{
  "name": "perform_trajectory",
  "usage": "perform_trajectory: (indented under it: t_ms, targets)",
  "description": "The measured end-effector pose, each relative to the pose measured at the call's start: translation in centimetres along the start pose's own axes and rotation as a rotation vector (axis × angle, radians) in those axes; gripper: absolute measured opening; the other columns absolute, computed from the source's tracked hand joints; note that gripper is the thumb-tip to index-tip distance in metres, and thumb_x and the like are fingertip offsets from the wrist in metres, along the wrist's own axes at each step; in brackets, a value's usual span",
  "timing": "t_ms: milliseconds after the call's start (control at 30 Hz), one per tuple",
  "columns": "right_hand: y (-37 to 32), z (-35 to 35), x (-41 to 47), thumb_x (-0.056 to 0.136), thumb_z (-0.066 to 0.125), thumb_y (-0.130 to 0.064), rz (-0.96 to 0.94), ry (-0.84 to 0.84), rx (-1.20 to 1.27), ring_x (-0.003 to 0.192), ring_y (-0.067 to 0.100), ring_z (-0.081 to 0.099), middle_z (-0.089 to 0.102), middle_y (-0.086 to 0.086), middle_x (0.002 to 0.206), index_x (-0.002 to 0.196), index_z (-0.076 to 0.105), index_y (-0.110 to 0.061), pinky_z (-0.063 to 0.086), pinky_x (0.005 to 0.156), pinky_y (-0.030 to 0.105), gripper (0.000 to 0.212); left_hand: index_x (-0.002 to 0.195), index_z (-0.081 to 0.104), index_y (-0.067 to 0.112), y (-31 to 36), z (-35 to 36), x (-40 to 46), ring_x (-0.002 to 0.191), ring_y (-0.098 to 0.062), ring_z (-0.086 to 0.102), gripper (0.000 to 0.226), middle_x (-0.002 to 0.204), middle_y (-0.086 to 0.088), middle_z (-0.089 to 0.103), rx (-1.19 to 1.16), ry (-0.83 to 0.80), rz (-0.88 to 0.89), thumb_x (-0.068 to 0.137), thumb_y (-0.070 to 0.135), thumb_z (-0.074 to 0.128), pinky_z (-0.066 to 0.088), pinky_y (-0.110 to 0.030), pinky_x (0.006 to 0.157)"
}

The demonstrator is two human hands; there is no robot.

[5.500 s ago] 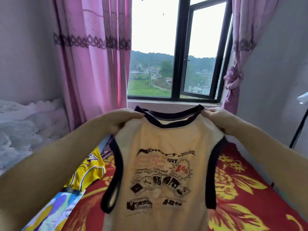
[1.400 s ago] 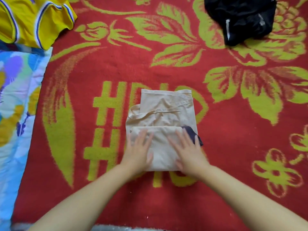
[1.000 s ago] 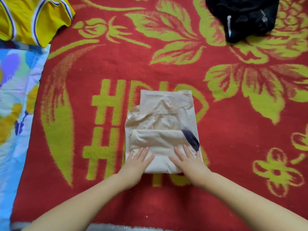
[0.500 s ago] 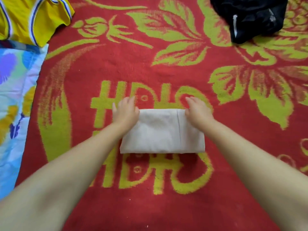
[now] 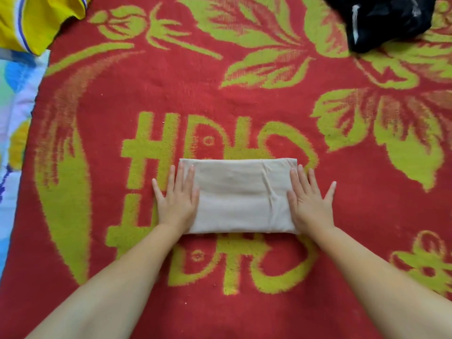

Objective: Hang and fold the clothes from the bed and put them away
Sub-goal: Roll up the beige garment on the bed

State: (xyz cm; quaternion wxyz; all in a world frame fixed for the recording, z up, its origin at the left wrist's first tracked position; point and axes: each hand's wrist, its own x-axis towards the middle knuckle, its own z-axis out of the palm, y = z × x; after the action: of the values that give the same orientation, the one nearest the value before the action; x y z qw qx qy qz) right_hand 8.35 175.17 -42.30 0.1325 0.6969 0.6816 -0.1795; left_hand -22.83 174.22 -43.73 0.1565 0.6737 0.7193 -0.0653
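Both palms lie flat, fingers straight: left hand [image 5: 177, 199] presses the folded beige shirt [image 5: 241, 195] at nine o'clock, right hand [image 5: 309, 199] at three, on the red blanket [image 5: 171, 94].

The beige top [image 5: 241, 195] lies folded into a flat, wide rectangle on the middle of the red and yellow-green blanket [image 5: 220, 99], with a crease running down near its right end. A yellow garment [image 5: 36, 18] with blue and white trim lies at the far left corner, and a crumpled black garment [image 5: 384, 19] at the far right.
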Motion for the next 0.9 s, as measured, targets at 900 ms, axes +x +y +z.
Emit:
perform_trajectory:
  t_ms: [900]
  targets:
    - [-8.8, -19.0, -4.9, 0.092, 0.042, 0.001, -0.315, -0.148, -0.061, 0.142, 0.038, 0.016, 0.022, -0.001, 0.156, 0.149, 0.025, -0.030, 0.044, 0.094, 0.047, 0.067, 0.150, 0.021, 0.025, 5.9, -20.0, -3.6, 0.134, -0.025, 0.033, 0.068, 0.148, -0.003, 0.035, 0.084, -0.232, 0.326, 0.090, 0.000, 0.041, 0.044, -0.042, 0.093]
